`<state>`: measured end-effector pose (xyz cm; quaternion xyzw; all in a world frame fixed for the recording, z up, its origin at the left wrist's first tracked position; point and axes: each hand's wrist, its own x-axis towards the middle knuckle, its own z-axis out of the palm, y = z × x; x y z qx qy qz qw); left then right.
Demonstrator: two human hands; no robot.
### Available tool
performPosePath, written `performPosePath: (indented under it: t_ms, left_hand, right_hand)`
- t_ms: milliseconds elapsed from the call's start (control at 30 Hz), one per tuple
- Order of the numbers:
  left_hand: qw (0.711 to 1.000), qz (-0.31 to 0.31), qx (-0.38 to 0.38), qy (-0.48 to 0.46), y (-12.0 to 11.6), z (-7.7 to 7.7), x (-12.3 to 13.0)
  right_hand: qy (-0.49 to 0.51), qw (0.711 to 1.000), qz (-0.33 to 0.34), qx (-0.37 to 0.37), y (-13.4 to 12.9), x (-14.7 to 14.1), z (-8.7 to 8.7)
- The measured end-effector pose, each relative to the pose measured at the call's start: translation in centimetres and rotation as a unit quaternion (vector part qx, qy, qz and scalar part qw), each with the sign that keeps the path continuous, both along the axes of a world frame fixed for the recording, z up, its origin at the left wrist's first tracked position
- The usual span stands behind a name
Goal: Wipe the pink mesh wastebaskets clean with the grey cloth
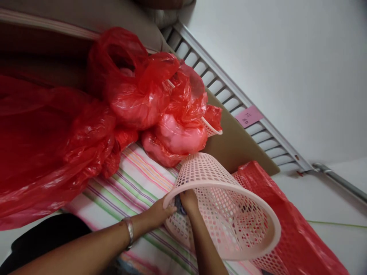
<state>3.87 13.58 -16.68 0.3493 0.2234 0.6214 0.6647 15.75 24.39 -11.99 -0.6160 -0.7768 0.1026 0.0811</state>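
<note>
A pink perforated plastic basket (212, 168) lies tilted on its side on a striped cloth (137, 191), its wide opening towards me. My left hand (162, 212), below a silver bracelet, is at the left of the rim, with the thumb inside and the other fingers hidden behind the basket wall. Inside the opening, my right hand (188, 199) reaches in at a dark grey item (180, 204) between the two hands. Its fingertips are hidden, so its grip cannot be made out.
Red plastic bags (137, 95) are heaped at the upper left and centre. Another red bag (286, 214) covers a second pink basket (272, 261) at the right. Metal railings (218, 76) with a pink label (249, 116) run along the white wall.
</note>
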Motion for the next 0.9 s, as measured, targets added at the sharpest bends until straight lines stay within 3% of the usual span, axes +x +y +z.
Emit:
performPosePath:
  t_ms: [200,267,367,533,700,800,900]
  left_hand:
    - [0.998,0.031,-0.001,0.049,0.1,-0.7,0.1]
    - [0.999,0.018,0.006,0.051,0.1,-0.2,-0.3]
    - [0.996,0.039,0.025,0.07,0.3,1.0,-1.5]
    - [0.992,0.076,-0.001,0.099,1.2,1.5,-2.8]
    - [0.995,0.064,0.005,0.079,1.2,1.3,-2.6]
    - [0.995,0.067,0.022,0.07,0.8,1.6,-2.4]
    - [0.996,0.066,0.016,0.058,0.6,1.5,-2.1]
  right_hand:
    - [-0.037,0.998,0.049,-0.011,-8.8,1.4,-0.3]
    - [-0.036,0.999,0.033,-0.017,-10.4,1.9,-0.3]
    - [-0.052,0.998,0.004,-0.034,-10.6,2.0,-0.2]
    - [-0.072,0.997,0.003,-0.025,-6.8,1.0,-0.1]
    - [-0.111,0.992,-0.055,0.006,0.5,-0.3,-0.4]
    - [-0.107,0.993,-0.037,0.023,4.8,-0.7,-0.4]
    - [-0.091,0.995,-0.012,0.034,7.0,-0.9,-0.5]
